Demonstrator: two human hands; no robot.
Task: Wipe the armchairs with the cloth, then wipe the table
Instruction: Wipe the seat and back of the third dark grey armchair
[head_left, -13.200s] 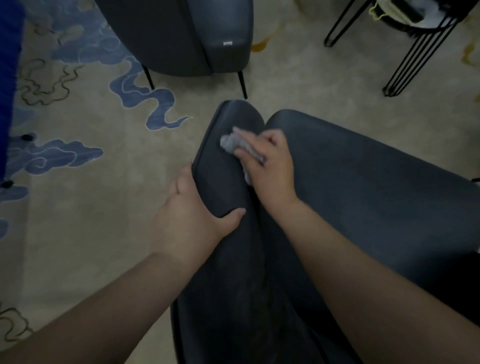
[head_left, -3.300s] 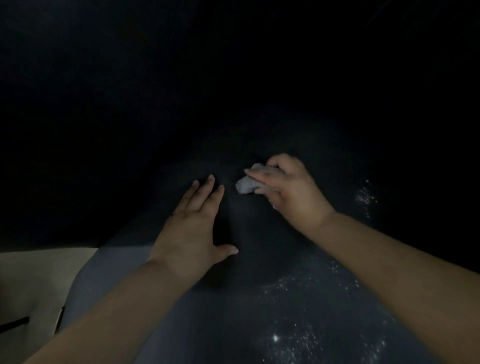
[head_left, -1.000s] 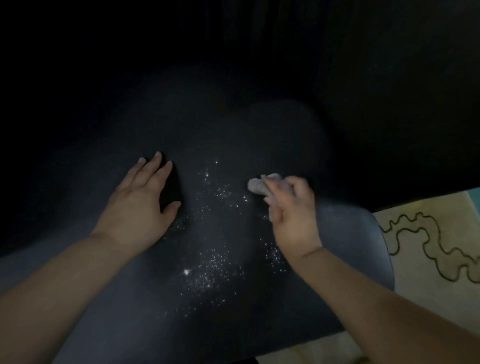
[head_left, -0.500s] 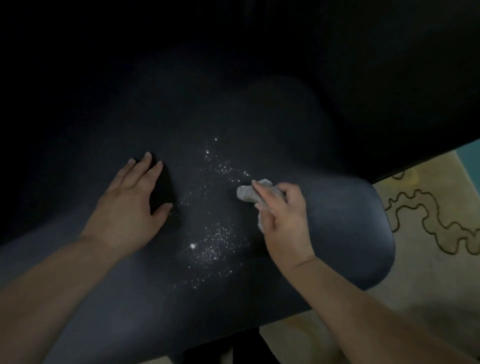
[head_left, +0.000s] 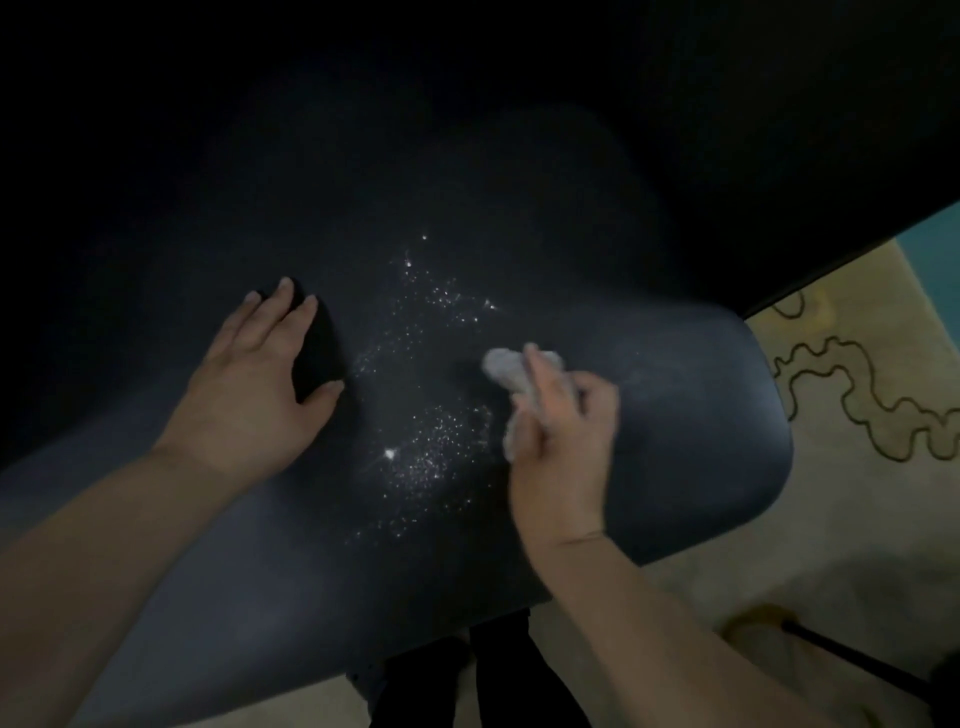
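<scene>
Dark seat (head_left: 675, 415) carries white specks (head_left: 426, 457) between the hands. Left hand (head_left: 249, 395) lies spread flat; right hand (head_left: 561, 436) pinches the cloth (head_left: 501, 366) beside them. Loose strokes could scatter specks onto the carpet (head_left: 857, 493)

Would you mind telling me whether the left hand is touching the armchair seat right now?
Touching. The head view shows the left hand lying flat, palm down with fingers spread, on the dark armchair seat, no gap beneath it.
</scene>
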